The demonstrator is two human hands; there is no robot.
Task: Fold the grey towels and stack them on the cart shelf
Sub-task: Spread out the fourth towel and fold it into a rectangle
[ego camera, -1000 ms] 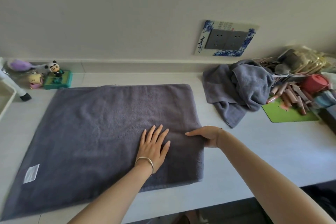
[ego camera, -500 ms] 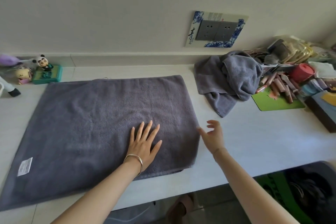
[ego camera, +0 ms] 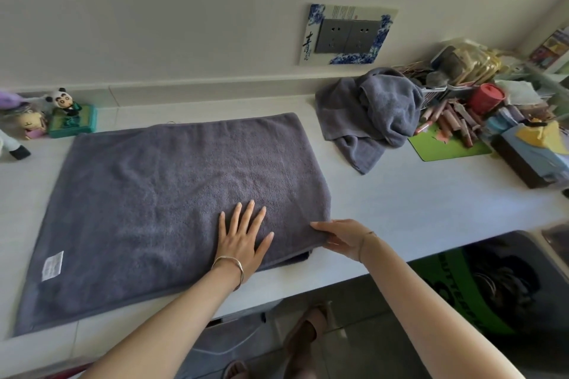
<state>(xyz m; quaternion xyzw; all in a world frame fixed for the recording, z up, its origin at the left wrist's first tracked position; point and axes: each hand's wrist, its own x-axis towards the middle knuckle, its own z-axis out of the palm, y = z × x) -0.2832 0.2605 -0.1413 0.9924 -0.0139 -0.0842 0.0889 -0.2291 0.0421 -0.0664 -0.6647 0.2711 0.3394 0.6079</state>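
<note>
A pale wall [ego camera: 184,24] with a socket plate [ego camera: 348,35] backs a white counter [ego camera: 400,209]. The towel [ego camera: 172,194] lies flat on it, spread wide, with a second layer peeking out at its near right corner, so one fold seems done. The left hand [ego camera: 241,243] rests flat on the towel near that corner, fingers straight and spread, pinning it. The right hand [ego camera: 343,238] takes the right edge just beside it: the thumb lies on top and the fingers tuck under, so it appears to pinch the cloth. A second towel [ego camera: 375,114] sits crumpled at the back right, untouched. The cart shelf is not in view.

The risk, as I judge it, is in the next fold. If the pinch catches only the top layer, the layers would slide apart and the edges end up uneven. The near edge already hangs close to the counter's lip, so a hard pull could drag the towel off. A wide sweep to the right could also snag the second towel.

Half a second ago the right hand hovered open above the bare counter, clear of the towel; now it is back on the edge. The left hand has stayed flat in much the same spot.
</note>
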